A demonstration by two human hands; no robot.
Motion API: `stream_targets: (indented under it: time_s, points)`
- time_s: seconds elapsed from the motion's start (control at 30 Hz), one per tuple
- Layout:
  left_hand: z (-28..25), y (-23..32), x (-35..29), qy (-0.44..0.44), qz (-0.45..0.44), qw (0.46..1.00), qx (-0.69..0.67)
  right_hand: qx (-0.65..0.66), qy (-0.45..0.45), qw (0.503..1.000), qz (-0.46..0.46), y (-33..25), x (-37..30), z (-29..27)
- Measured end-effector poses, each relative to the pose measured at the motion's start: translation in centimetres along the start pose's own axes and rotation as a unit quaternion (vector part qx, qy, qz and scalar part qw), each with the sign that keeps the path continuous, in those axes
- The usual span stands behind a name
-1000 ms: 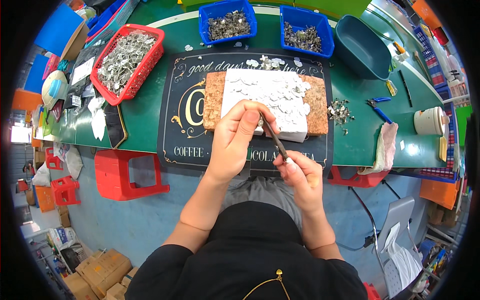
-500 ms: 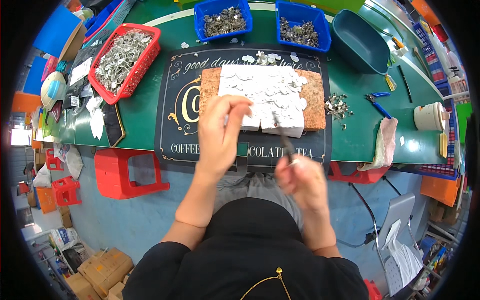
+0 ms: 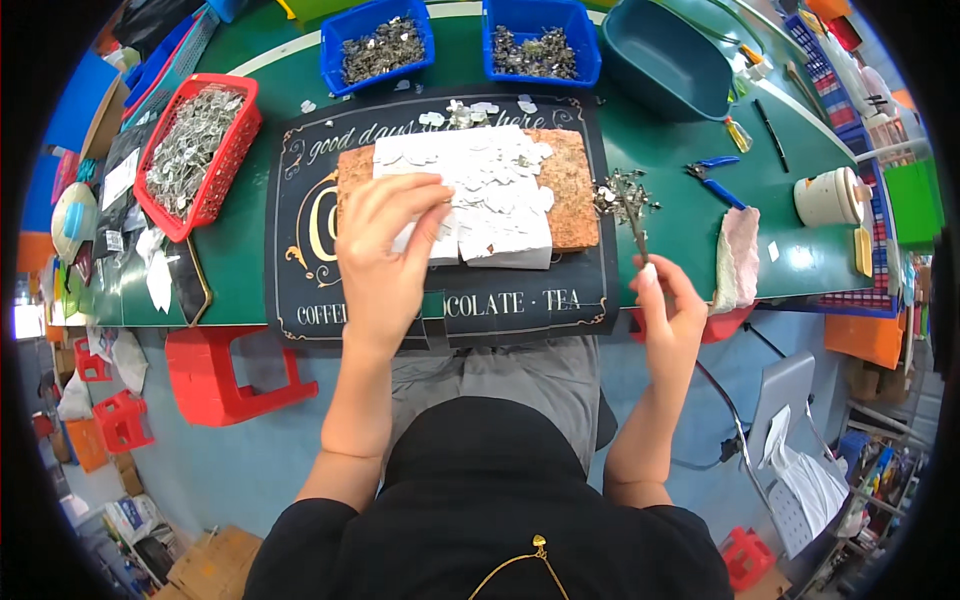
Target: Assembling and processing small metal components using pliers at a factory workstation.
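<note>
My right hand (image 3: 670,308) grips a pair of dark tweezers (image 3: 639,232), whose tips reach into a small heap of metal pieces (image 3: 608,198) on the green table. Over the left part of a white block (image 3: 508,252) is my left hand (image 3: 384,245), thumb and fingertips drawn together in a pinch. Whatever lies between those fingertips is too small to make out. Rows of small white, flat pieces (image 3: 500,185) cover the block's top. The block rests on an orange-brown brick-like slab (image 3: 570,195), on a black printed mat (image 3: 390,315).
A red basket (image 3: 246,128) of metal pieces stands left. Two blue bins, one (image 3: 333,72) and another (image 3: 590,72), hold small metal parts beside a dark teal tub (image 3: 670,65). Blue-handled pliers (image 3: 722,190), a pinkish cloth (image 3: 738,255) and a white pot (image 3: 830,198) lie right.
My right hand has swung the tweezers from beside the white block out right to the metal heap. My left hand stays by the block. The whole view has shifted, with table things now further left.
</note>
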State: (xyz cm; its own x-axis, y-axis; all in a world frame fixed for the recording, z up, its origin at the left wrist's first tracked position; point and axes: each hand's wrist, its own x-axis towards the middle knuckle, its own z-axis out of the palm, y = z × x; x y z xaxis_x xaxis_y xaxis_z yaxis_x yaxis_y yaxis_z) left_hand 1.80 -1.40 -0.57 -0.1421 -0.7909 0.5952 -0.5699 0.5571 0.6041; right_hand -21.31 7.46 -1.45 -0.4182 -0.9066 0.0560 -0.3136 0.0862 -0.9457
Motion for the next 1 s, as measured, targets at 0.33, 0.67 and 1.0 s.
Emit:
stream_targets:
  time_s: [0.33,0.67,1.0]
  points:
    - [-0.1,2.6,-1.5,0.048,0.036,0.995,-0.085,0.068,-0.18,0.978,-0.076,-1.6,-2.9,4.1]
    - [-0.5,2.3,-1.7,0.042,0.063,0.994,-0.077,0.045,-0.168,0.981,-0.086,-2.2,-2.9,4.3]
    - [0.0,2.5,-2.2,0.041,0.021,0.99,-0.136,0.056,-0.168,0.981,-0.079,-2.2,-2.8,4.6]
